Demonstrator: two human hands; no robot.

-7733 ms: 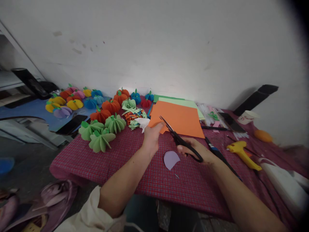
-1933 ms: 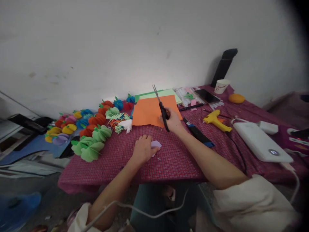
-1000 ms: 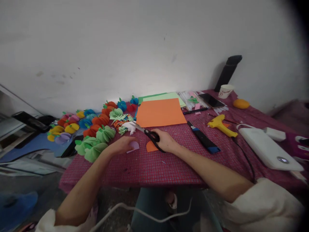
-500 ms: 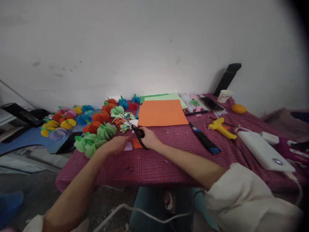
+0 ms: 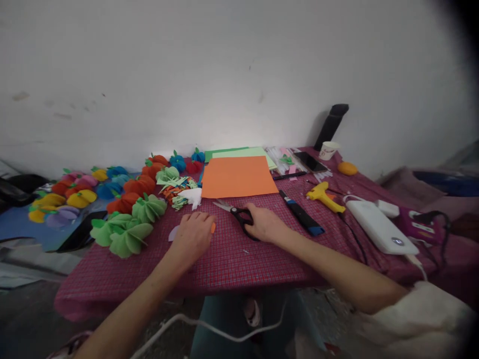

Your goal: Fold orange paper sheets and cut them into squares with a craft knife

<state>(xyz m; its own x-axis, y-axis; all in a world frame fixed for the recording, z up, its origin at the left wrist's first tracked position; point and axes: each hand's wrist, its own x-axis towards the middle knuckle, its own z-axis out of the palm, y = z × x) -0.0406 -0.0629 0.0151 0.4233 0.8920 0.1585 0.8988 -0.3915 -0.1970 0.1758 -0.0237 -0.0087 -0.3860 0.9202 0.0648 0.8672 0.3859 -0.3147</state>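
My right hand (image 5: 264, 223) is closed round the black handles of a pair of scissors (image 5: 239, 215), low over the checked cloth, with the blades pointing left and a little apart. My left hand (image 5: 194, 233) is palm down with its fingers curled over a small orange piece of paper (image 5: 213, 228); only an edge of it shows, and the fingertips are partly hidden. Left of that hand a lilac paper piece (image 5: 173, 233) peeks out. Ahead lies a large orange sheet (image 5: 239, 177) on top of green sheets (image 5: 224, 151).
Green paper pumpkins (image 5: 127, 234) and other coloured ones (image 5: 138, 185) crowd the left. Paper scraps (image 5: 179, 194) lie near the sheets. To the right are a cutter knife (image 5: 303, 214), a yellow glue gun (image 5: 325, 196), a white power bank (image 5: 379, 227), a phone (image 5: 310, 162) and a paper cup (image 5: 329, 150).
The scissors have moved right and down in my right hand, away from the left hand. My left hand has moved over the orange paper piece. The view has shifted to the right.
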